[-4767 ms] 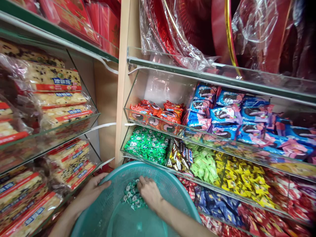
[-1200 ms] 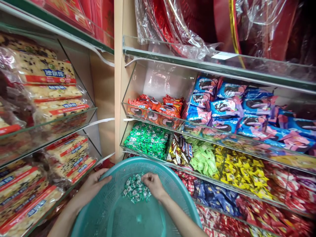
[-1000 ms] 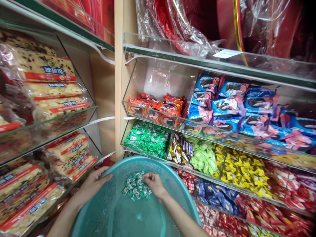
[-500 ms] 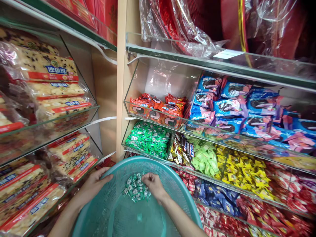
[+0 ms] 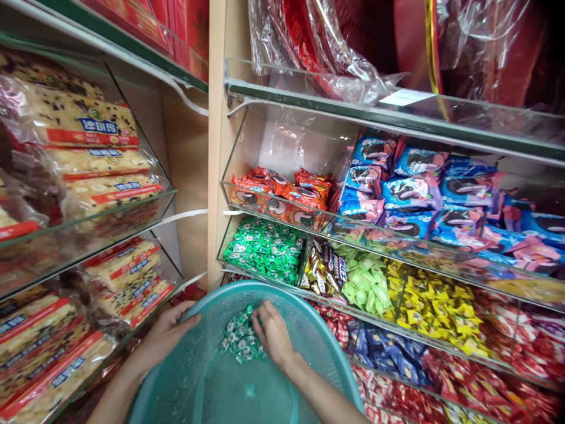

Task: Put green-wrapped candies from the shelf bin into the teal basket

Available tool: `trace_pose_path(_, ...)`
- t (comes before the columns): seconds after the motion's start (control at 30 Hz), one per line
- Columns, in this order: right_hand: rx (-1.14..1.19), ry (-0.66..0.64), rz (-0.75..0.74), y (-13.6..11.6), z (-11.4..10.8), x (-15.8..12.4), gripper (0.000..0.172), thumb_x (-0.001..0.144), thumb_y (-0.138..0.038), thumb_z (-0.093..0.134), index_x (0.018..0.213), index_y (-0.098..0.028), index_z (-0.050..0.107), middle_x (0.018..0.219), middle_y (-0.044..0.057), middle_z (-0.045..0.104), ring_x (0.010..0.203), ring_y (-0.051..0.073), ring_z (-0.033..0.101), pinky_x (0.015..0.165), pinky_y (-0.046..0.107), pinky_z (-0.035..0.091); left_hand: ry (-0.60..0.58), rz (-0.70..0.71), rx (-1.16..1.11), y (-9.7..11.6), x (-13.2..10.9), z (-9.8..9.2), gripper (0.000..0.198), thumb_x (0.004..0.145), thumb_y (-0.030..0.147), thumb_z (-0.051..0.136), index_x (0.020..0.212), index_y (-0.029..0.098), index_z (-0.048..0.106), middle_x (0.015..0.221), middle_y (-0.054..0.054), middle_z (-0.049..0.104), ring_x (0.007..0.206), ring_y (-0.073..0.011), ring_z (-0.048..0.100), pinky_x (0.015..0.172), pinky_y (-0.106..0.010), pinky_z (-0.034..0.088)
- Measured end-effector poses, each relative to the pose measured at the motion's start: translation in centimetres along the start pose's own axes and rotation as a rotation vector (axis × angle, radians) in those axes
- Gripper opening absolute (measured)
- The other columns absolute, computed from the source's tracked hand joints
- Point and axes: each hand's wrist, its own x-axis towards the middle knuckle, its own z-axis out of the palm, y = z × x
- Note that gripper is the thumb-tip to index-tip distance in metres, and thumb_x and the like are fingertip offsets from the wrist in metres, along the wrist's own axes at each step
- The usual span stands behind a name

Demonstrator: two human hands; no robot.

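Note:
A large teal plastic basket (image 5: pixel 324 333) with mesh walls is tilted toward me, low in the view. My left hand (image 5: pixel 171 334) grips its rim on the left side, thumb on top and fingers hidden outside. Inside, a small heap of green-wrapped candies (image 5: pixel 242 341) lies against the far part of the basket. My right hand (image 5: pixel 272 334) is down in the basket at the right edge of that heap, with its fingers curled together. Whatever is between those fingertips, if anything, is hidden.
Glass-fronted shelves surround the basket. Ahead are bins of green candies (image 5: pixel 265 250), pale green candies (image 5: pixel 366 282), yellow candies (image 5: pixel 435 306) and blue-pink cookie packs (image 5: pixel 412 191). On the left stand packaged pastries (image 5: pixel 99 129). A wooden post (image 5: pixel 216 147) separates the two shelf units.
My right hand has shifted slightly up and turned within the basket, its fingers still curled by the candy heap. My left hand keeps its grip on the rim.

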Motion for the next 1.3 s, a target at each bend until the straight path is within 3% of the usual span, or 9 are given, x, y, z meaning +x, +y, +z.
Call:
trace_pose_path(0.23,0.063,0.017,-0.024,-1.0,-0.4,0.4,0.016,0.088,-0.019,0.041,0.082,-0.018,0.057,0.084,0.005,0.056,0.08,0.016,0.052,0.074,0.028,0.042,-0.002,-0.026,-0.019,0.2,0.0,0.1,0.046,0.072,0.047,0.07,0.102,0.015,0.056,0.098,-0.008,0.067,0.078,-0.0246,0.063,0.07,-0.032,0.052)
trace_pose_path(0.33,0.312,0.074,0.13,-1.4,-0.6,0.9,0.016,0.084,-0.022,0.045,0.076,-0.018,0.058,0.079,0.003,0.056,0.072,0.014,0.052,0.066,0.025,0.042,0.012,-0.019,-0.009,0.1,0.0,0.0,0.045,0.071,0.047,0.071,0.1,0.015,0.058,0.098,-0.008,0.067,0.08,-0.0242,0.063,0.069,-0.031,0.051)
trace_pose_path(0.47,0.57,-0.015,0.38,-1.1,0.6,1.2,0.019,0.077,-0.028,0.051,0.067,-0.016,0.061,0.064,0.0,0.058,0.059,0.012,0.05,0.057,0.023,0.039,0.0,-0.016,-0.042,-0.3,0.0,-0.2,0.044,0.073,0.046,0.071,0.102,0.015,0.059,0.096,-0.007,0.068,0.078,-0.0239,0.064,0.069,-0.031,0.052)
trace_pose_path(0.73,0.439,0.031,0.431,0.7,1.9,1.1,0.021,0.077,-0.024,0.05,0.06,-0.016,0.06,0.061,0.002,0.058,0.062,0.014,0.051,0.061,0.025,0.039,-0.006,0.0,-0.019,-1.0,0.2,-0.5,0.042,0.076,0.044,0.068,0.105,0.015,0.059,0.096,-0.006,0.067,0.083,-0.0237,0.062,0.073,-0.03,0.05)
trace_pose_path(0.87,0.238,0.059,0.315,-1.2,-0.7,0.7,0.018,0.082,-0.021,0.049,0.073,-0.018,0.064,0.081,0.006,0.062,0.076,0.017,0.055,0.07,0.028,0.039,-0.003,0.02,-0.006,-1.3,0.4,-0.7,0.038,0.077,0.043,0.068,0.103,0.016,0.061,0.094,-0.005,0.067,0.086,-0.0236,0.061,0.073,-0.029,0.05)
trace_pose_path(1.0,0.031,-0.1,0.033,-5.1,-5.9,1.9,0.011,0.083,-0.021,0.055,0.08,-0.023,0.065,0.083,0.002,0.062,0.074,0.016,0.058,0.063,0.026,0.038,-0.03,0.014,-0.008,-0.8,0.4,-0.5,0.037,0.078,0.042,0.067,0.102,0.015,0.06,0.087,-0.005,0.067,0.078,-0.0229,0.062,0.07,-0.029,0.05)
trace_pose_path(1.1,-0.107,-0.022,-0.111,-6.9,-9.9,4.6,0.012,0.087,-0.023,0.05,0.088,-0.022,0.062,0.088,0.004,0.059,0.078,0.016,0.057,0.065,0.026,0.038,-0.029,0.01,0.012,-0.4,0.3,-0.4,0.037,0.078,0.042,0.067,0.103,0.015,0.059,0.086,-0.005,0.067,0.076,-0.0227,0.062,0.069,-0.03,0.05)
trace_pose_path(1.2,-0.373,0.071,-0.12,-6.8,-12.2,7.6,0.017,0.09,-0.02,0.043,0.086,-0.019,0.059,0.089,0.008,0.056,0.083,0.02,0.053,0.069,0.029,0.039,-0.026,0.006,0.012,-0.2,0.2,-0.3,0.037,0.077,0.044,0.067,0.1,0.016,0.058,0.089,-0.006,0.067,0.076,-0.0229,0.062,0.07,-0.03,0.05)
trace_pose_path(1.3,-0.602,0.068,-0.053,-5.9,-12.6,9.4,0.014,0.088,-0.015,0.043,0.086,-0.018,0.057,0.092,0.01,0.055,0.085,0.022,0.051,0.07,0.032,0.041,0.003,0.007,0.009,0.0,0.1,-0.1,0.042,0.073,0.047,0.07,0.097,0.014,0.059,0.088,-0.006,0.066,0.076,-0.0239,0.062,0.069,-0.031,0.051)
